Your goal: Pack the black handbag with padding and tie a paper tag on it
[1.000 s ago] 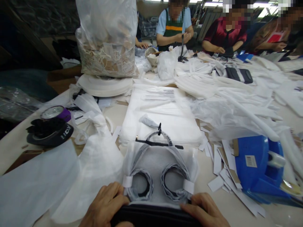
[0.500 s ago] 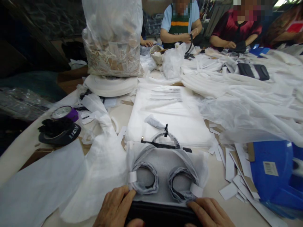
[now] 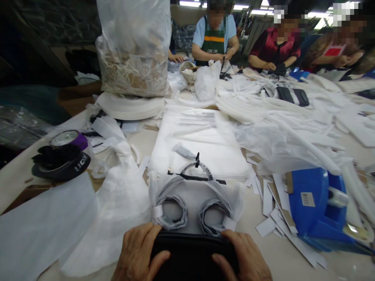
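A black handbag (image 3: 195, 253) lies at the bottom middle of the head view, its near part cut off by the edge. My left hand (image 3: 140, 249) grips its left side and my right hand (image 3: 243, 251) its right side, thumbs on top. Beyond the black panel spreads thin white wrapping (image 3: 191, 195). On that wrapping rest two strap coils, a left one (image 3: 184, 216) and a right one (image 3: 202, 218), both wound in film. Farther off stands the wrapped carry handle (image 3: 206, 169) with a black tie on it.
A stack of white plastic bags (image 3: 199, 140) lies ahead. At right sit a blue bin (image 3: 304, 218) and loose card strips (image 3: 268, 197). On the left are white sheets (image 3: 58, 222), a black tape roll (image 3: 61, 168) and a big clear sack (image 3: 134, 50). Several co-workers sit across the table.
The black handbag has come up a little in view with both hands, and more of its black panel shows. Both thumbs now show on top. The camera view has shifted right and up.
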